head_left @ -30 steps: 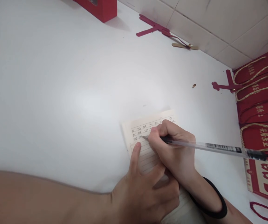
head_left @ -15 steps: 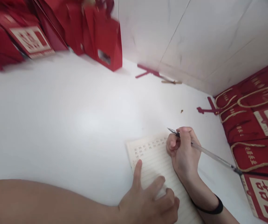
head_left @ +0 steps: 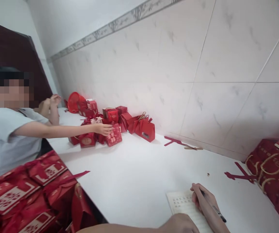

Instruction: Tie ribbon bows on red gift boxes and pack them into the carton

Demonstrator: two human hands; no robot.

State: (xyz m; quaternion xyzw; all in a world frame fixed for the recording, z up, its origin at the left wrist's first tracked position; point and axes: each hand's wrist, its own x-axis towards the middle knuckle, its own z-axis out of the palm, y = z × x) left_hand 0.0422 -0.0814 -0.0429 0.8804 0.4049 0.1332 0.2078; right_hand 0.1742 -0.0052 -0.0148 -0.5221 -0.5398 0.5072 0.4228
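A pen (head_left: 214, 208) with a clear barrel and black end is gripped in my right hand (head_left: 206, 200), over the upper right of a lined notebook page (head_left: 190, 212). Short rows of handwritten marks run along the top of that page. Low in the view, my left hand (head_left: 180, 223) rests over the page's lower left part. Only its back shows; the fingers are hidden or cut off by the frame's edge.
Across the white table (head_left: 134, 174), a co-worker's hand (head_left: 102, 129) touches a red gift box (head_left: 113, 135) among several others. Red bags (head_left: 275, 174) stand at right, more red boxes (head_left: 10, 197) at lower left. Dark red strips (head_left: 240, 174) lie near the tiled wall (head_left: 173, 64).
The view has swung up and left, bringing the co-worker and the stacked boxes into sight. My hands now sit lower in the picture, with the pen still in my right hand.
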